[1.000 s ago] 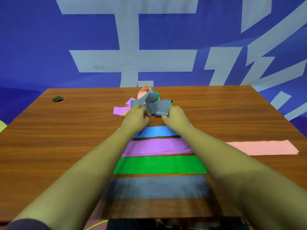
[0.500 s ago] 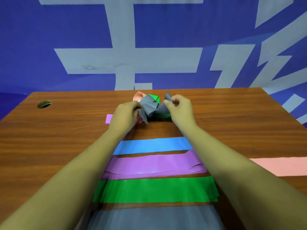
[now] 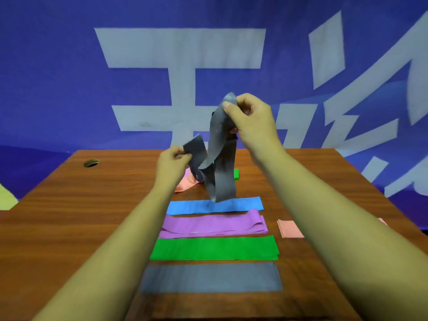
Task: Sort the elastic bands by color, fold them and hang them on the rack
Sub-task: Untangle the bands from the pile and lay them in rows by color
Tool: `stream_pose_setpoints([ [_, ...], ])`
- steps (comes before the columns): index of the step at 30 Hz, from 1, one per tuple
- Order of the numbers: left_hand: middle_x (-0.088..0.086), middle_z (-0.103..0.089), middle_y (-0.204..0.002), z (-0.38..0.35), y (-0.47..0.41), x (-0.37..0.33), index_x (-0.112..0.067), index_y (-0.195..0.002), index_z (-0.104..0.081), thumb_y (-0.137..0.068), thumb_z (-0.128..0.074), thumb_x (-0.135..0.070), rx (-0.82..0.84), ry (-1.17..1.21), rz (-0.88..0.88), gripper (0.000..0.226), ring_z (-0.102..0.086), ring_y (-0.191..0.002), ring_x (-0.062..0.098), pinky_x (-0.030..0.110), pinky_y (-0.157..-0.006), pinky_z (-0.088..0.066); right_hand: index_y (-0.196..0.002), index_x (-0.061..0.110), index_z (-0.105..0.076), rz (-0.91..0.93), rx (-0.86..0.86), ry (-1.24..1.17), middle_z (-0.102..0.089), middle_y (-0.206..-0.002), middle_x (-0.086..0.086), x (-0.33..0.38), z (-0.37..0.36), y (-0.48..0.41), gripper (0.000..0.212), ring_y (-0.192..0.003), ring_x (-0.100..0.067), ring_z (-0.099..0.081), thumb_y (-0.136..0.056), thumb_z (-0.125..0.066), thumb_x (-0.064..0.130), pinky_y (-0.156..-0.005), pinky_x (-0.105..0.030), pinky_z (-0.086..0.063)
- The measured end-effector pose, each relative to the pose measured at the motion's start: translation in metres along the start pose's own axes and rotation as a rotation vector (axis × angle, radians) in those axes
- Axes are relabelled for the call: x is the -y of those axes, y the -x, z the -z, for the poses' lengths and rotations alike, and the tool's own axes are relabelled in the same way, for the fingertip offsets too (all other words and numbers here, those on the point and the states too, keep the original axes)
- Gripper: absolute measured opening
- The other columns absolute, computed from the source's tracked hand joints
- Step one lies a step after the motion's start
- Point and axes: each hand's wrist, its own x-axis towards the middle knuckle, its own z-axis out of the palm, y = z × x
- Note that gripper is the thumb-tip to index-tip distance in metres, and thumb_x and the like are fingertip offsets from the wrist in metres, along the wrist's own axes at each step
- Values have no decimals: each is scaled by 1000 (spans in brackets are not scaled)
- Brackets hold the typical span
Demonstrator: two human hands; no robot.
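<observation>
A twisted grey elastic band [image 3: 220, 158] hangs in the air above the far middle of the table. My right hand [image 3: 250, 119] pinches its top end, raised high. My left hand [image 3: 172, 162] grips its other end lower down, at the left. Flat on the table lie sorted bands in a column: blue [image 3: 214, 205], purple [image 3: 214, 224], green [image 3: 214, 248] and grey [image 3: 210, 277]. A pink band [image 3: 290, 228] lies to the right, partly behind my right arm. Under the lifted band remain a pink band [image 3: 185, 185] and a bit of green [image 3: 236, 174]. No rack is visible.
The brown wooden table [image 3: 92, 216] has a round cable hole [image 3: 91, 162] at its far left. A blue banner with large pale characters [image 3: 183, 66] stands right behind the table's far edge.
Both hands lifted the grey band off the tangled pile. My right hand rose well above the table and my left rose slightly, so the band now hangs stretched between them.
</observation>
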Motion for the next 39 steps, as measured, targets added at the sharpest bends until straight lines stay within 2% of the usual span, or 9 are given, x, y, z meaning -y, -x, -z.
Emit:
stream_pose_setpoints([
  [6, 6, -72, -98, 25, 17, -11, -10, -109, -66, -85, -48, 8, 86, -81, 36, 35, -66, -87, 19, 29, -76, -54, -79, 4, -60, -3, 20, -112, -50, -73, -10, 51, 9, 3, 19, -69, -18, -46, -87, -63, 21, -60, -31, -40],
  [9, 6, -69, -113, 32, 35, -49, -13, -109, -66, -94, -51, -12, 9, 74, -25, 21, -64, -94, 14, 27, -86, -54, -72, 14, -58, -50, 84, -157, -53, -71, -8, 70, 11, 5, 17, -69, -18, -48, -86, -65, 20, -59, -28, -40],
  [12, 1, -67, -118, 29, 62, -97, -20, -114, -63, -90, -47, -48, 342, 468, -40, 40, -62, -113, 14, 32, -99, -47, -70, 19, -61, -87, 228, -104, -55, -68, -1, 79, 12, 12, 15, -69, -18, -47, -82, -67, 25, -59, -28, -34],
  [16, 14, -63, -112, 29, 88, -127, -8, -120, -60, -88, -58, -42, 524, 436, -130, 47, -59, -103, 24, 41, -91, -45, -78, 16, -66, -144, 370, -95, -58, -71, -3, 85, 19, 23, 6, -70, -18, -52, -83, -69, 19, -59, -26, -40],
  [20, 10, -70, -97, 25, 107, -132, -4, -123, -53, -95, -60, -21, 462, 397, -170, 34, -67, -90, 19, 34, -82, -53, -79, 13, -65, -213, 336, -76, -61, -71, -6, 89, 28, 36, 8, -65, -19, -57, -87, -67, 15, -58, -25, -43],
  [24, -3, -61, -95, 20, 133, -122, -16, -106, -49, -90, -64, -32, 126, 200, -322, 27, -62, -87, 9, 23, -77, -49, -67, 15, -59, -323, 185, -115, -56, -59, -2, 90, 32, 51, 21, -53, -16, -52, -87, -66, 15, -52, -25, -42],
  [28, 6, -62, -102, 22, 171, -100, -7, -98, -65, -83, -56, -48, 339, 159, -354, 45, -57, -88, 11, 18, -76, -48, -66, 12, -55, -420, 59, -224, -54, -60, -7, 86, 32, 66, 24, -53, -20, -51, -87, -65, 11, -55, -28, -44],
  [31, 0, -68, -104, 20, 186, -80, -10, -109, -69, -83, -68, -30, 471, 39, -336, 33, -63, -95, 13, 30, -88, -52, -70, 9, -59, -491, -8, -285, -58, -60, -8, 82, 31, 75, 19, -52, -20, -57, -87, -65, 9, -55, -29, -48],
  [39, -13, -71, -74, 27, 176, -125, -5, -110, -63, -94, -56, 1, 308, 316, -270, 19, -63, -74, 0, 18, -72, -51, -82, 5, -60, -617, 125, -203, -65, -60, -8, 60, 45, 105, 15, -52, -18, -65, -92, -64, 16, -66, -37, -58],
])
